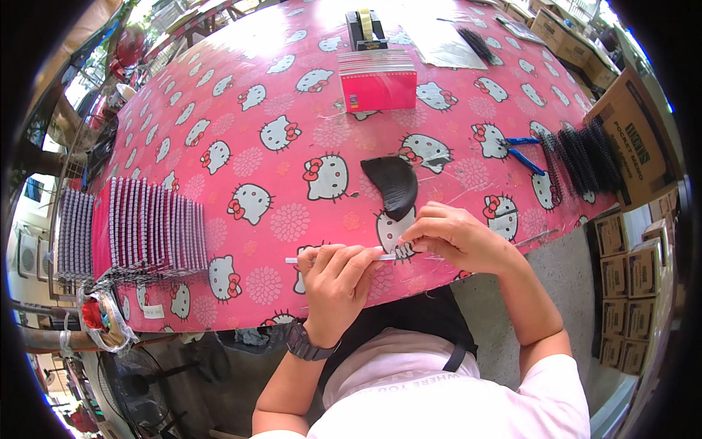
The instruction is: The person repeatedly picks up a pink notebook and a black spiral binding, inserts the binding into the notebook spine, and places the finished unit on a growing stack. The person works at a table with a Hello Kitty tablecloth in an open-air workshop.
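Near the table's front edge, my left hand (335,276) is closed around a thin notepad (292,260), seen edge-on as a white strip. At the pad's right end is a short stretch of dark spiral wire (404,252), pinched by the fingers of my right hand (455,235). How far the wire runs along the pad is hidden behind my left fingers. Just beyond my right hand lies a black curved pad (393,188). Blue-handled pliers (523,151) lie farther right, beside a bundle of black wire coils (589,159).
Spiral-bound notebooks (150,227) stand in stacks at the left edge. Ahead is a pink pile of notepads (379,89) with a tape dispenser (364,33) behind it. A cardboard box (635,135) leans at the right, above more stacked boxes (625,285). A fan (135,384) is below left.
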Demonstrator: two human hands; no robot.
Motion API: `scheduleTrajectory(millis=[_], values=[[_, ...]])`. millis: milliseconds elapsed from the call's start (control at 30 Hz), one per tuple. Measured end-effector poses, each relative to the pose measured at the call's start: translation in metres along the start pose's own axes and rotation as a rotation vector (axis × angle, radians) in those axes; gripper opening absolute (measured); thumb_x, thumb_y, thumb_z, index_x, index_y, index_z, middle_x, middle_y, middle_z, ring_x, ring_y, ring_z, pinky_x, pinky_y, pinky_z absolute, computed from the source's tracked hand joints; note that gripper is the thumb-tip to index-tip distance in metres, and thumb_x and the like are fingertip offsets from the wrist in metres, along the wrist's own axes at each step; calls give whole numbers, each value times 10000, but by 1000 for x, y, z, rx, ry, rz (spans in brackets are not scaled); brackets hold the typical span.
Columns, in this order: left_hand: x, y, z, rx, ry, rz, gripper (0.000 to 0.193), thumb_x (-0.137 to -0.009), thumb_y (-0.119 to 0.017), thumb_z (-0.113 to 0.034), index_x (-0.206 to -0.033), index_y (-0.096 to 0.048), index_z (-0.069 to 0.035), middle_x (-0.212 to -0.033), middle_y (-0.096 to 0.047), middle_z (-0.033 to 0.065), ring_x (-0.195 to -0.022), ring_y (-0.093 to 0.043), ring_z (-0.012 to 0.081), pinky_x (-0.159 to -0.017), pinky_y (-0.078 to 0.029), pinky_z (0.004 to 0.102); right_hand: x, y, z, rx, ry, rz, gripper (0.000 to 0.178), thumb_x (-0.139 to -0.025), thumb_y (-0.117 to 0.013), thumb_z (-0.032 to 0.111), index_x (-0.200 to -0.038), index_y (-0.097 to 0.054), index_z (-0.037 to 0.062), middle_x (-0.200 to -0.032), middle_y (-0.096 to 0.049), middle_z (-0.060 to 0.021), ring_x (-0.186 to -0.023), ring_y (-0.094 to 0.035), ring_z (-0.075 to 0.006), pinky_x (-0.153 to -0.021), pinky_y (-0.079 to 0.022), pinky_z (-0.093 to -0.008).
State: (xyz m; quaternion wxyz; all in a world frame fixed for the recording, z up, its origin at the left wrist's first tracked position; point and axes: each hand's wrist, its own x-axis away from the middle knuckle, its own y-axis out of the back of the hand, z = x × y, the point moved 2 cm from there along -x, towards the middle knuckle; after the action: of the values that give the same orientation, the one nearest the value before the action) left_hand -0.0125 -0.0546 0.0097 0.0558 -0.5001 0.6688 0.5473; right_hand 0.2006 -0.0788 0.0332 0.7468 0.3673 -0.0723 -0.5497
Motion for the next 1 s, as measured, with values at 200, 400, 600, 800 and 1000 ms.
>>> scheduleTrajectory(millis=[200, 400, 600, 800, 1000], values=[[0, 2, -3, -11, 9, 8, 201, -765, -744, -151, -960, -690, -150, -876, -656, -33, -828, -580, 150, -814, -329, 351, 0, -3, -10, -153, -34, 224, 254, -854, -645, 47, -1107, -626, 46, -817, -604, -79, -713, -590, -227, -636, -477, -333], [-6, 4, -15, 3, 113, 108, 203, -780, -722, -196, -968, -664, -147, -930, -626, -21, -890, -567, 169, -887, -305, 421, -1, -6, 2, -271, -127, 49, 461, -868, -643, 69, -1296, -473, 57, -799, -641, -132, -696, -635, -231, -665, -495, -349], [-6, 5, -13, -39, 80, 290, 255, -778, -722, -279, -982, -632, -157, -908, -617, -7, -905, -572, 193, -969, -235, 489, -15, 2, -8, -15, -77, 95, 424, -852, -674, 136, -1251, -543, 73, -1013, -617, -116, -926, -611, -245, -785, -480, -346], [-5, 12, -12, -4, -4, 296, 209, -828, -677, -286, -1013, -645, -194, -979, -614, -20, -955, -566, 194, -998, -201, 529, -56, 9, -59, 311, -134, 302, 780, -650, -760, 161, -1362, -440, 167, -1505, -279, -217, -1332, -342, -423, -1107, -314, -465], [-8, 9, -15, 8, 18, 279, 199, -839, -666, -350, -961, -671, -193, -955, -615, -38, -959, -569, 165, -1003, -190, 544, -72, -1, -69, 427, -114, 247, 792, -596, -819, 345, -1305, -513, 167, -1335, -432, -212, -1216, -413, -395, -1037, -367, -472]])
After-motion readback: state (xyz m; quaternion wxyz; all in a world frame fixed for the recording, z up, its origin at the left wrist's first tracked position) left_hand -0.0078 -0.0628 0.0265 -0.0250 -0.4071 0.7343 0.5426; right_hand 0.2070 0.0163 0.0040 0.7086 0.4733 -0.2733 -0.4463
